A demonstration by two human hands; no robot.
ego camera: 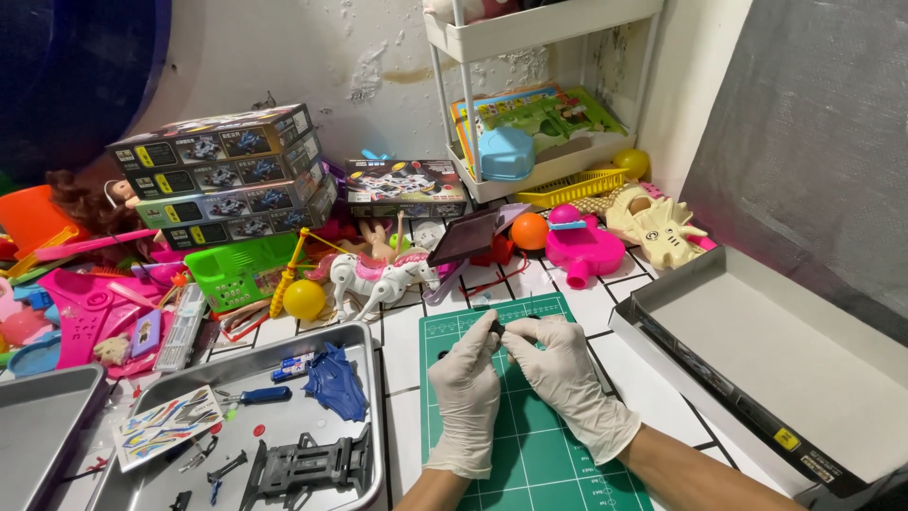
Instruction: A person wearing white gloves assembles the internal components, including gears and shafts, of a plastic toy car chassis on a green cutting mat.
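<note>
1. Two hands in white gloves met over a green cutting mat (530, 454) on the tiled table: the left hand (465, 378) and right hand (563, 374) both pinched a small dark part (496, 326) between their fingertips, just above the mat's far half.
2. The part looked tiny, light and rigid, probably plastic; it seemed to call for a fingertip pinch at its ends, and the gloves may have made it slippery and easy to drop. Its exact shape could not be made out.
3. Just left of the mat, a metal tray (364, 378) held a blue plastic body shell (333, 383), a black chassis frame (303, 466), a blue-handled screwdriver (253, 396) and a sticker sheet (165, 426).
4. To the right lay an open grey cardboard box (757, 350).
5. Farther back stood a white toy horse (378, 279), a yellow ball (305, 299), stacked model-car boxes (227, 175) and a white shelf rack (539, 95) against the wall.
</note>
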